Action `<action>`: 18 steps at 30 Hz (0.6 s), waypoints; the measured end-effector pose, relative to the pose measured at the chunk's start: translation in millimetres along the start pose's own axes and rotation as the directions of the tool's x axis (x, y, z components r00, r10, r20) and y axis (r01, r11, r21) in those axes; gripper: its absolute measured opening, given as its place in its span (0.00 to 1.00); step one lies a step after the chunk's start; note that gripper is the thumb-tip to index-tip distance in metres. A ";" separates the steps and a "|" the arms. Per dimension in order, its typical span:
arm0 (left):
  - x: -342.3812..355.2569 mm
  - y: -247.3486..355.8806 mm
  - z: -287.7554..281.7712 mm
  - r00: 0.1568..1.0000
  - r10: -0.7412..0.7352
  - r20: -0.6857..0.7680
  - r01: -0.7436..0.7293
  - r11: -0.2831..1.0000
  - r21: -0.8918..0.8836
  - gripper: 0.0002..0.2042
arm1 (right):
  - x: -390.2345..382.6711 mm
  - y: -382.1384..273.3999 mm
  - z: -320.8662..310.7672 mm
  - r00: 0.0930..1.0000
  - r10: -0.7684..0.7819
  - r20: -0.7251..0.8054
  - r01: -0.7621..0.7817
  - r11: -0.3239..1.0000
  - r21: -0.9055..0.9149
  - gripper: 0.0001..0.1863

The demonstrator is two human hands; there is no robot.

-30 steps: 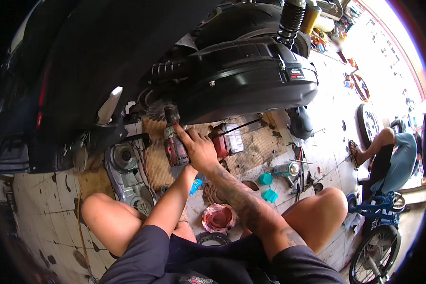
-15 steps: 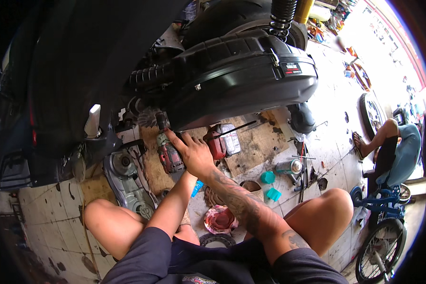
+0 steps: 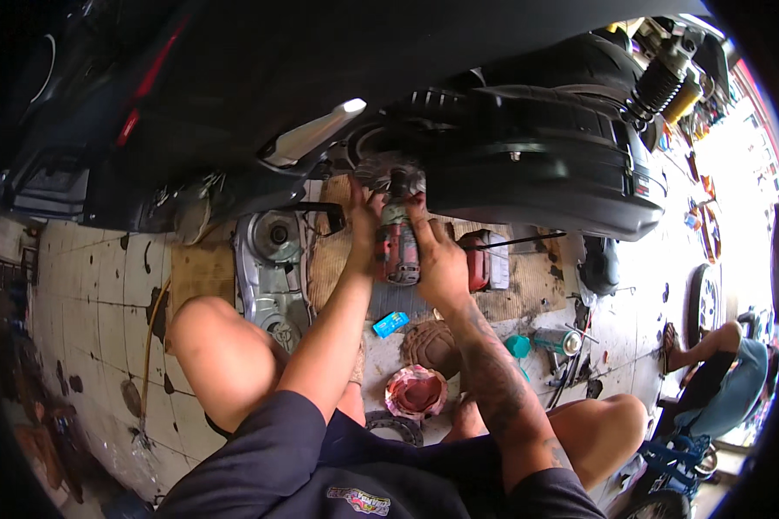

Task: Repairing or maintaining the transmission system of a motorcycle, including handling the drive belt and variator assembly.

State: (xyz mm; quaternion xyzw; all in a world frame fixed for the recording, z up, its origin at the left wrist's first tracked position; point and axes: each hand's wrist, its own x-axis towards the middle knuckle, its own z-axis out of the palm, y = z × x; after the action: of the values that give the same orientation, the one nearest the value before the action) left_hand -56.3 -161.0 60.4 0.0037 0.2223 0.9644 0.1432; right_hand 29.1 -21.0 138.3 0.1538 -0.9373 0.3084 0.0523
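A worn red and grey cordless impact wrench [image 3: 396,253] lies sideways in front of me, its nose pointing at a finned metal fan wheel [image 3: 374,169] on the scooter's side. My right hand [image 3: 441,266] wraps its handle, one finger stretched along the body. Right of that hand the red and grey battery [image 3: 486,261] sticks out. Against the wrench's left side near the nose is my left hand [image 3: 363,216], one finger pointing up and the others partly hidden. The black engine cover [image 3: 537,164] stands just right of the wheel.
A grey metal casing [image 3: 273,268] lies left on cardboard [image 3: 337,294]. Nearer me are a blue packet [image 3: 391,324], a brown round part [image 3: 431,348] and a reddish bowl [image 3: 415,391]. A spray can [image 3: 558,341] lies right. Another person's leg [image 3: 705,346] shows far right.
My view has shifted left, so the scooter appears farther right. My left hand has come out from under the right forearm to the wrench's left side. The wrench's nose now meets the fan wheel's area.
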 end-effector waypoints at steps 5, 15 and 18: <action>11.1 31.7 -45.2 0.989 0.120 -0.081 -0.109 0.986 0.125 0.46 | 8.5 -19.9 6.0 0.999 -0.021 0.033 0.020 0.999 0.046 0.53; 9.2 18.4 -4.4 0.982 0.186 -0.041 -0.177 0.969 0.173 0.38 | 8.5 -0.3 3.1 0.998 0.008 0.056 -0.011 0.998 0.062 0.57; 10.1 20.4 -11.2 0.995 0.094 -0.045 -0.089 0.990 0.111 0.38 | 6.3 -2.2 3.8 1.000 0.002 0.030 -0.006 0.993 0.119 0.56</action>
State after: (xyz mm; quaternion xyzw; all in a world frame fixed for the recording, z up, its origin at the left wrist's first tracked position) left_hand -72.4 -180.6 58.5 -0.0024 0.2776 0.9562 0.0928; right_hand 23.8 -26.6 137.6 0.1593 -0.9182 0.3616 0.0283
